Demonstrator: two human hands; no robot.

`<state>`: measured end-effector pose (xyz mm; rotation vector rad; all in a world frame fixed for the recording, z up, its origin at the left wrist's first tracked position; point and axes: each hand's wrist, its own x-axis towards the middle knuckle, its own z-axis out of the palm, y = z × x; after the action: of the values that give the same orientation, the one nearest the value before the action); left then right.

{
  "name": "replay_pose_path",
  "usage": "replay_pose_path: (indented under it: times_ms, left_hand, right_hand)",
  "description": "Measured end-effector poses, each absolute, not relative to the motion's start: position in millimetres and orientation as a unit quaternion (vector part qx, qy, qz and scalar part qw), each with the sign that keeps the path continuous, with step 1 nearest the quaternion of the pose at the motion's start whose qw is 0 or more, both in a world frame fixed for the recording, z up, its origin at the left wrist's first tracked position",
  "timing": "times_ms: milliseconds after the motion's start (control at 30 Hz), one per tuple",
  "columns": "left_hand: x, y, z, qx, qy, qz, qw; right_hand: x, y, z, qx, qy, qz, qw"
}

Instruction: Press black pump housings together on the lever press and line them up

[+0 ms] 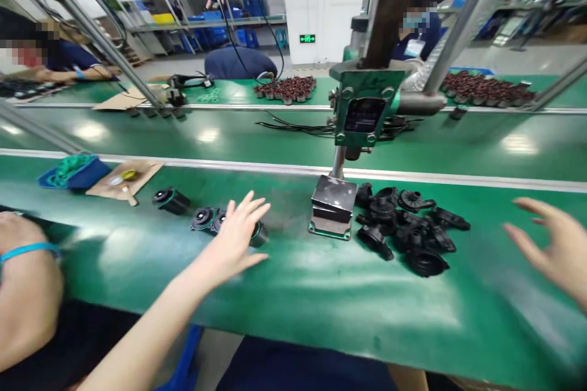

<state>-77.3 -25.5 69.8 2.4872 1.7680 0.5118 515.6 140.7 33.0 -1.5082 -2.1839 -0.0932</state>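
Observation:
My left hand (241, 226) is open, fingers spread, over a group of black cylindrical motor housings (204, 218) with green rings; it partly covers them, and whether it touches one I cannot tell. Another such black housing (170, 200) lies just to the left. At the right, my right hand (548, 241) is open above the green table, fingers apart and nothing in them. Nearest to it is a heap of black plastic pump covers (413, 226). Between the hands stands a black metal block (334, 195) on a base plate, beneath a green press head (364, 110).
A blue tray of green rings (73, 171) and a piece of cardboard (123, 180) lie at the left. A co-worker's arm (27, 281) rests at the left edge. Beyond the white rail (257, 166) are clusters of reddish-brown wound parts (288, 90). Metal posts (477, 24) frame the bench.

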Motion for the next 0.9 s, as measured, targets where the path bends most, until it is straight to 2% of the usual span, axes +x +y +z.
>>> replay_pose_path:
  times_ms: [100, 233, 467, 567, 633, 700, 767, 900]
  left_hand:
    - [-114.3, -20.1, 72.1, 0.819, 0.565, 0.092, 0.03]
    - [-112.9, -14.8, 66.5, 0.827, 0.544, 0.098, 0.101]
    - [-37.5, -23.9, 23.1, 0.757, 0.533, 0.267, 0.266]
    - [-9.3, -20.6, 3.7, 0.728, 0.512, 0.336, 0.309]
    - [3.0, -18.7, -4.4, 0.706, 0.5, 0.368, 0.341]
    - [10.7, -19.4, -8.5, 0.678, 0.496, 0.391, 0.376]
    - [15.2, -22.5, -9.9, 0.645, 0.497, 0.408, 0.412]
    - [19.8, -31.4, -11.8, 0.604, 0.493, 0.428, 0.457]
  right_hand:
    - [470.0, 154.5, 3.4, -0.438, -0.872, -0.044, 0.215]
    - [442.5, 156.0, -8.2, -0.454, -0.861, -0.039, 0.229]
    - [407.7, 87.8, 56.6, -0.511, -0.806, -0.029, 0.298]
    - [356.8, 43.9, 62.5, -0.443, -0.866, 0.092, 0.213]
    - [322.0, 20.3, 50.2, -0.399, -0.888, 0.19, 0.13]
    - [296.2, 5.7, 32.3, -0.396, -0.882, 0.241, 0.088]
    - [281.7, -0.9, 16.0, -0.426, -0.867, 0.233, 0.108]
    - [271.7, -4.1, -4.4, -0.505, -0.808, 0.202, 0.226]
